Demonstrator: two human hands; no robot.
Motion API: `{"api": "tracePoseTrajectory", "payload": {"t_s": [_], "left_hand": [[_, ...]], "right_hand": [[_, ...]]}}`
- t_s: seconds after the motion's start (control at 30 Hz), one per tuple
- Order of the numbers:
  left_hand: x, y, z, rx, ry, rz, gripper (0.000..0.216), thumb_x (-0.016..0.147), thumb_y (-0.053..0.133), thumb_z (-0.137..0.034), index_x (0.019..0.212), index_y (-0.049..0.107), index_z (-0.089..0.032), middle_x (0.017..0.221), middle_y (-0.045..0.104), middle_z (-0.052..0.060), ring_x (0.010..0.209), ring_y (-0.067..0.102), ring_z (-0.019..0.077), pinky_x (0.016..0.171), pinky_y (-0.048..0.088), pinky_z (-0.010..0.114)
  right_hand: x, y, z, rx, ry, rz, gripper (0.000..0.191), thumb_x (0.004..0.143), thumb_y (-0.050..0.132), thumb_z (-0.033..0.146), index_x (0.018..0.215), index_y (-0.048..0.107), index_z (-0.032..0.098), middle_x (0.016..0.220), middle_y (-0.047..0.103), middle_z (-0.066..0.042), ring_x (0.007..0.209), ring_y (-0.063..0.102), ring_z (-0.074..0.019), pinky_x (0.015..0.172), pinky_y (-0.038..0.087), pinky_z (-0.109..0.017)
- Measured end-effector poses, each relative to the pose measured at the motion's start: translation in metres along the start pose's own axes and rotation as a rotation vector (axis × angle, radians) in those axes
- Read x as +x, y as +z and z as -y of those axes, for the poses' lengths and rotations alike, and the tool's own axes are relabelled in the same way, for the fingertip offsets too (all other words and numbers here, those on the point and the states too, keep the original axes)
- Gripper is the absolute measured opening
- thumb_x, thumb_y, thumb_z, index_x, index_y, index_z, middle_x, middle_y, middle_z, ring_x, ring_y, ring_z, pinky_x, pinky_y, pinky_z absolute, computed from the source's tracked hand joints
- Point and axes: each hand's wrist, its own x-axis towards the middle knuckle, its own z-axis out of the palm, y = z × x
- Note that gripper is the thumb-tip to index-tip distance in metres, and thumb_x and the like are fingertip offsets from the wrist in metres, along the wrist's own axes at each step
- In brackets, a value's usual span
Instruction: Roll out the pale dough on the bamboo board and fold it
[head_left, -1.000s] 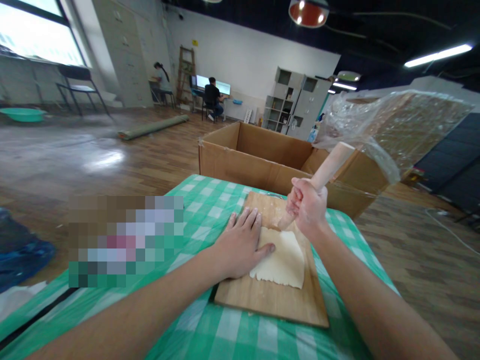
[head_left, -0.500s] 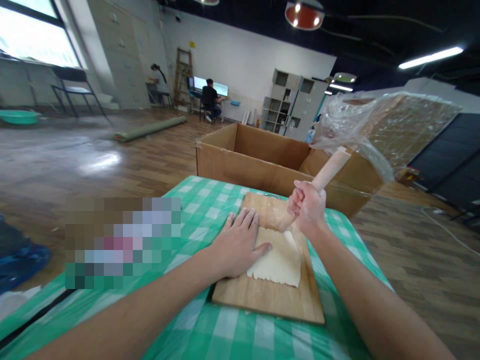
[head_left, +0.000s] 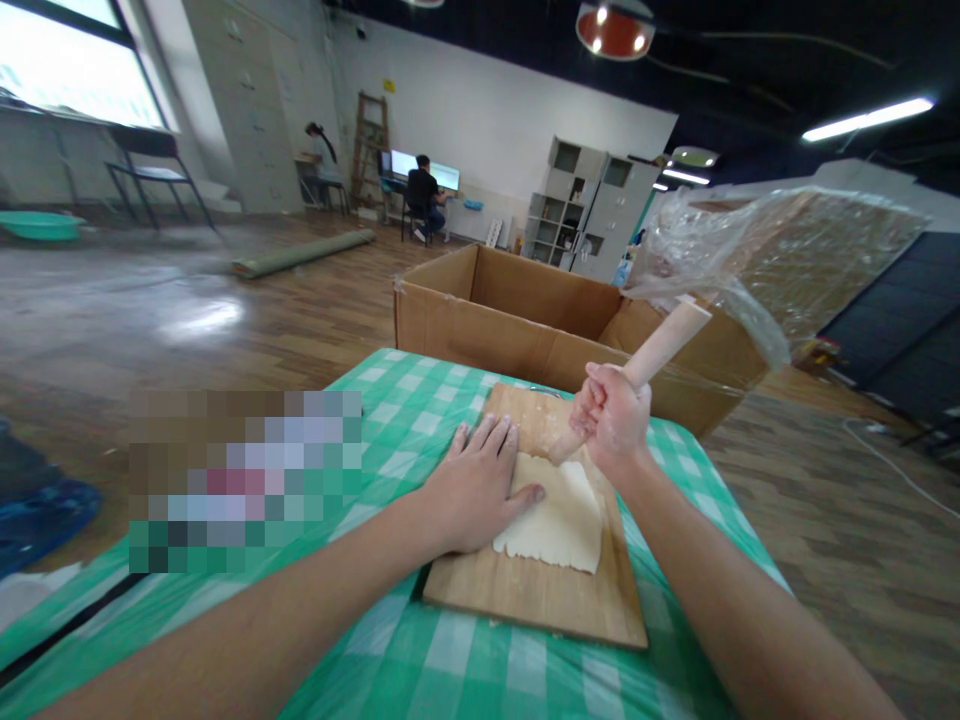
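A flat sheet of pale dough point(head_left: 559, 512) lies on a wooden board point(head_left: 547, 590) set on a green checked tablecloth point(head_left: 390, 420). My left hand point(head_left: 476, 485) rests flat on the board's left side, fingers stretched out, thumb touching the dough's left edge. My right hand point(head_left: 613, 420) is closed round a wooden rolling pin point(head_left: 660, 345), held steeply tilted. The pin's lower end meets the far edge of the dough and its upper end points up to the right.
An open cardboard box point(head_left: 525, 310) stands right behind the table. A bulky item wrapped in plastic film point(head_left: 780, 260) sits at the right. Two people sit at desks far back by the wall point(head_left: 420, 195). A rolled mat point(head_left: 300, 255) lies on the wooden floor.
The rolling pin's lower end has shifted slightly along the dough's far edge. My left hand stays flat in the same spot. The view has shifted a little.
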Motion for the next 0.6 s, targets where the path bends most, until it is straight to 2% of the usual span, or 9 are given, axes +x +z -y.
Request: {"api": "tracePoseTrajectory", "payload": {"t_s": [0.13,0.23,0.4,0.6], "left_hand": [[-0.001,-0.002,0.000,-0.008,0.006,0.009,0.089,0.099,0.023,-0.071,0.160,0.030,-0.007,0.168,0.022,0.021,0.158,0.011,0.0385,0.124,0.012,0.060],[-0.001,-0.003,0.000,-0.009,0.010,0.015,0.089,0.099,0.023,-0.071,0.160,0.029,-0.007,0.168,0.022,0.021,0.158,0.011,0.0384,0.124,0.012,0.060],[0.000,-0.002,0.000,-0.010,-0.003,0.010,0.090,0.099,0.027,-0.071,0.160,0.028,-0.004,0.168,0.020,0.022,0.157,0.011,0.0390,0.124,0.011,0.061],[-0.001,-0.003,0.000,-0.031,-0.002,0.026,0.090,0.099,0.025,-0.070,0.160,0.027,-0.005,0.169,0.019,0.022,0.158,0.008,0.0385,0.124,0.009,0.060]], "right_hand": [[-0.006,0.007,-0.007,-0.079,-0.007,0.063,0.042,0.077,0.072,0.033,0.050,0.041,0.024,0.037,0.035,0.010,0.028,0.030,-0.0069,0.028,0.025,-0.022],[-0.006,0.009,-0.008,-0.099,-0.016,0.054,0.044,0.077,0.073,0.034,0.049,0.041,0.024,0.037,0.036,0.009,0.028,0.031,-0.0066,0.029,0.025,-0.022],[-0.002,0.006,-0.003,0.047,-0.020,0.033,0.044,0.077,0.073,0.032,0.051,0.038,0.024,0.037,0.033,0.010,0.029,0.029,-0.0066,0.030,0.024,-0.022],[-0.011,0.014,-0.008,0.019,-0.020,0.153,0.049,0.081,0.077,0.042,0.054,0.041,0.023,0.040,0.036,0.010,0.031,0.033,-0.0063,0.033,0.029,-0.021]]}}
